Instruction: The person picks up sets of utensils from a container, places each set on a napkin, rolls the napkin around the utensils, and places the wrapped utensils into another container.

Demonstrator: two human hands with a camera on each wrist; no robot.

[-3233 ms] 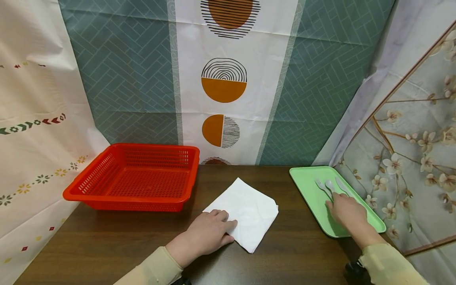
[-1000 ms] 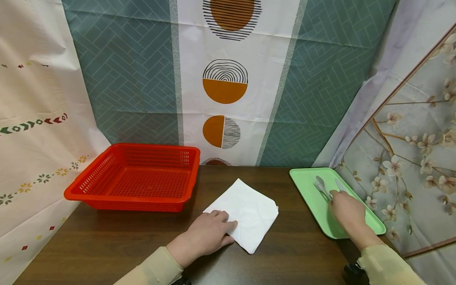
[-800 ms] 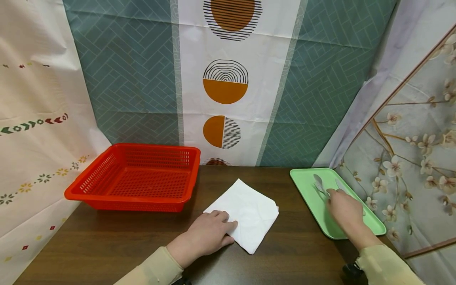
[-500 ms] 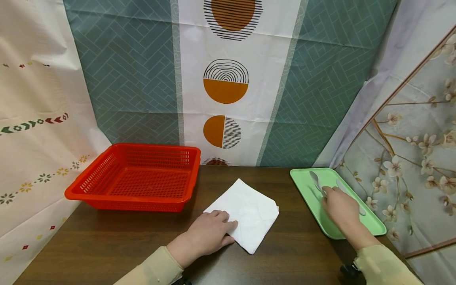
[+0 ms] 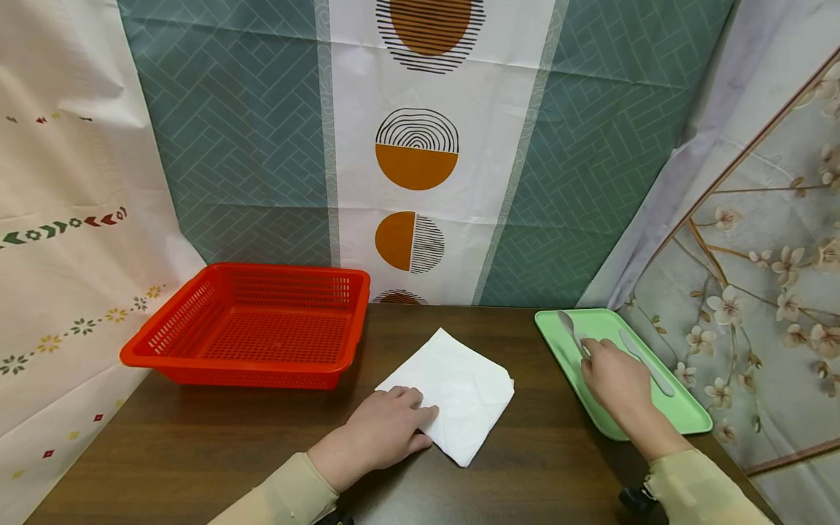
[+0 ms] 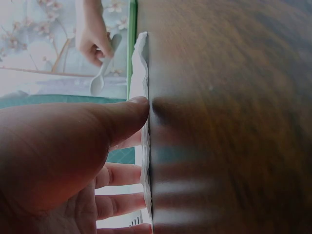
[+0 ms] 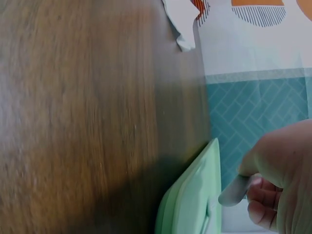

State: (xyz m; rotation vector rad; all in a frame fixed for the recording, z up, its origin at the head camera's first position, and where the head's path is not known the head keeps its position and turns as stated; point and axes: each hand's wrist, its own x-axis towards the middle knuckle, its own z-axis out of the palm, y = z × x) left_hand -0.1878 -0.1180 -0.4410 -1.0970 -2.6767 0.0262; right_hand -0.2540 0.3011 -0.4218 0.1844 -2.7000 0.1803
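My left hand (image 5: 377,437) rests on the lower left edge of a white folded napkin (image 5: 459,397), fingers extended over the paper. The left wrist view has the thumb and fingers touching the napkin (image 6: 145,170) along its edge. On the right, my right hand (image 5: 617,375) pinches a light grey spoon (image 5: 567,324) by its handle, above the green tray (image 5: 620,419). The spoon's bowl (image 6: 96,86) hangs downward in the left wrist view. A knife (image 5: 646,362) lies on the tray, right of that hand. The fork is not clearly visible, with the right hand covering part of the tray.
A red perforated basket (image 5: 262,375) stands at the back left of the brown wooden table (image 5: 525,474). Patterned cloths hang behind and on both sides, close to the tray's right edge and the basket's left side.
My right hand has taken the spoon from between the fork and knife and moved it leftward across the tray. More of the knife now shows. The left hand and napkin have stayed put.
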